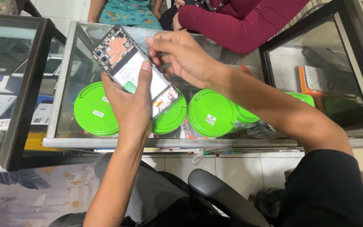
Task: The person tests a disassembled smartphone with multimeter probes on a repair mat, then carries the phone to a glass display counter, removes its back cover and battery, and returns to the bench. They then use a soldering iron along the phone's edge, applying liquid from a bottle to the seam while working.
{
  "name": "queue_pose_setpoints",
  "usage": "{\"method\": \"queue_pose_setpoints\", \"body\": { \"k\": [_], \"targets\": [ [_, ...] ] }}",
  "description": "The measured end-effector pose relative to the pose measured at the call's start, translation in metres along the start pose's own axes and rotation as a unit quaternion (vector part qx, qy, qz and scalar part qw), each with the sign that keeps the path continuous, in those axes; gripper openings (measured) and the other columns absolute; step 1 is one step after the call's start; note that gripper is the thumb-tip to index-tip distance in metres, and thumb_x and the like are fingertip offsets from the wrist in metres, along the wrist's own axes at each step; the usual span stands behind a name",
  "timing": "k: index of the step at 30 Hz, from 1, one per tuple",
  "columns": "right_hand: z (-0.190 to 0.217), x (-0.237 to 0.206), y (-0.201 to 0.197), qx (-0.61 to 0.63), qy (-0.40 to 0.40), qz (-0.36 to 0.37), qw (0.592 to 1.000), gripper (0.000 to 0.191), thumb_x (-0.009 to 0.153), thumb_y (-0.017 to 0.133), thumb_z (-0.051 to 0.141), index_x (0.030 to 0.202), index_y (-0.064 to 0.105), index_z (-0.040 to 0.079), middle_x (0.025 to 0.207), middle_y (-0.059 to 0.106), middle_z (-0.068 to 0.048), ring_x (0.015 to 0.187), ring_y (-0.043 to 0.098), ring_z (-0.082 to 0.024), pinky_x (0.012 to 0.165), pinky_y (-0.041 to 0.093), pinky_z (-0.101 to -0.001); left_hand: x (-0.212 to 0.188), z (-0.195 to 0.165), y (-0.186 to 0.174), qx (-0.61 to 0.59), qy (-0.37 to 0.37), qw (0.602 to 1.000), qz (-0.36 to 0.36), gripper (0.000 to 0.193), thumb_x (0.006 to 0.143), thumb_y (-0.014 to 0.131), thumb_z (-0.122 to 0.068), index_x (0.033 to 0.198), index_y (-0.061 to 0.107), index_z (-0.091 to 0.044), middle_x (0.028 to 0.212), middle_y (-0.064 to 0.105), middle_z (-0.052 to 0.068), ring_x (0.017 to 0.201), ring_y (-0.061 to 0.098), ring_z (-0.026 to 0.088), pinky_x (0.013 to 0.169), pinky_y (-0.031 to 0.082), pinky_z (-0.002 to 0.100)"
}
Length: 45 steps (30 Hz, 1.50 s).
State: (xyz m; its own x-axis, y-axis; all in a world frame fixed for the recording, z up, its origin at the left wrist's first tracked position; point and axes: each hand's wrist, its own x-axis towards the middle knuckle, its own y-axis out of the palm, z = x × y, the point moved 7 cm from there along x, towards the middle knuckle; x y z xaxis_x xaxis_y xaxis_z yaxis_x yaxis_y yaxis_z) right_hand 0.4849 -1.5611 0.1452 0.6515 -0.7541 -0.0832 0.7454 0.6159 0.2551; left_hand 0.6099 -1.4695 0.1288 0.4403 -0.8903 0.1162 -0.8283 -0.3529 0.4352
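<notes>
My left hand (129, 103) holds an opened smartphone (127, 63) with its back cover off, so the white battery, copper shield and camera modules show. The thumb presses on the battery. My right hand (181, 54) hovers at the phone's upper right edge, fingers curled and pinched near it; whether it grips anything small is unclear. Both hands are raised above a glass display counter (68, 84).
Several round green lids (95, 110) lie under the counter glass. Across the counter sits a person in a maroon sleeve (240, 21) and another in a teal patterned garment. Glass cases stand left (9, 84) and right (316, 75). A black chair arm (219, 193) is below.
</notes>
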Motion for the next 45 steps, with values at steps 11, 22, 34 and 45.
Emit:
{"method": "queue_pose_setpoints", "body": {
  "k": [11, 22, 34, 45],
  "targets": [
    [-0.007, 0.005, 0.005, 0.002, -0.04, 0.038, 0.998, 0.025, 0.11, 0.067, 0.025, 0.095, 0.065, 0.005, 0.1, 0.066, 0.0, 0.097, 0.059, -0.007, 0.088, 0.05, -0.0261, -0.003, 0.0, 0.002, 0.008, 0.016, 1.0, 0.003, 0.044, 0.094, 0.079, -0.011, 0.123, 0.047, 0.0, 0.115, 0.065, 0.011, 0.101, 0.064, 0.012, 0.088, 0.055, 0.026],
    [-0.01, 0.005, 0.004, 0.012, -0.014, 0.025, 1.0, 0.022, 0.105, 0.065, 0.026, 0.096, 0.067, 0.007, 0.101, 0.067, 0.0, 0.096, 0.061, -0.007, 0.088, 0.051, -0.0252, -0.003, 0.0, 0.001, 0.03, 0.006, 1.0, -0.002, 0.044, 0.094, 0.078, -0.013, 0.123, 0.048, 0.0, 0.114, 0.065, 0.011, 0.1, 0.063, 0.013, 0.088, 0.054, 0.027],
    [-0.023, 0.013, 0.006, 0.022, -0.007, 0.038, 0.999, 0.022, 0.107, 0.063, 0.026, 0.096, 0.064, 0.007, 0.099, 0.065, 0.0, 0.094, 0.061, -0.006, 0.083, 0.053, -0.0248, -0.002, 0.007, -0.004, -0.018, -0.006, 1.0, -0.011, 0.044, 0.094, 0.078, -0.01, 0.124, 0.046, 0.0, 0.113, 0.063, 0.01, 0.098, 0.064, 0.012, 0.083, 0.055, 0.026],
    [-0.018, 0.005, 0.007, 0.024, 0.005, 0.028, 0.999, 0.03, 0.104, 0.06, 0.029, 0.114, 0.066, 0.002, 0.111, 0.07, -0.005, 0.104, 0.066, -0.011, 0.094, 0.056, -0.0287, 0.0, 0.007, -0.007, 0.031, 0.026, 0.999, -0.002, 0.043, 0.097, 0.076, -0.011, 0.126, 0.045, 0.001, 0.116, 0.063, 0.012, 0.103, 0.063, 0.013, 0.09, 0.054, 0.027]
  ]
}}
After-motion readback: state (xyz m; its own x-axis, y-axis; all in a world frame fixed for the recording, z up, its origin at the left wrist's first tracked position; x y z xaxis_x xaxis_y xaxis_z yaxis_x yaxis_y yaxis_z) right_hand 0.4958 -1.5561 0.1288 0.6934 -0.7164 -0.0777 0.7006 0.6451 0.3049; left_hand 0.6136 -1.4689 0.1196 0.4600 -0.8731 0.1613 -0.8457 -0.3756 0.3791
